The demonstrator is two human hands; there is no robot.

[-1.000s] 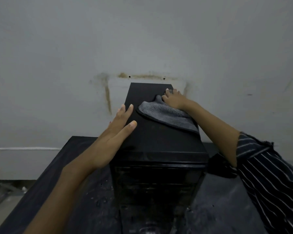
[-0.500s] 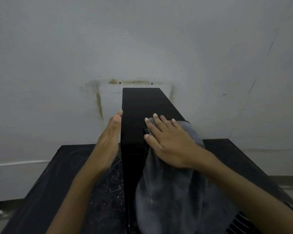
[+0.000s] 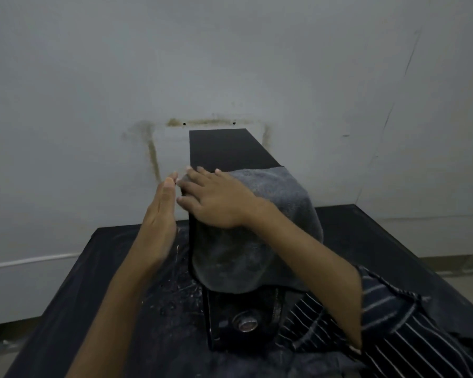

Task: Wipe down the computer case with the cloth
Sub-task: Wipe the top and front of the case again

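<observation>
Now, black computer case (image 3: 224, 148) (dusty front), grey cloth (image 3: 281, 197) under flat right hand (image 3: 219, 200), left hand (image 3: 159, 211) flat.

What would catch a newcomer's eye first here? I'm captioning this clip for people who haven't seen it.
First, the grey cloth draped over the near top of the black computer case at centre, with the right hand pressing flat on it. The left hand stands open, edge-on, by the case's left side. Behind, rusty stains mark the pale wall.
</observation>
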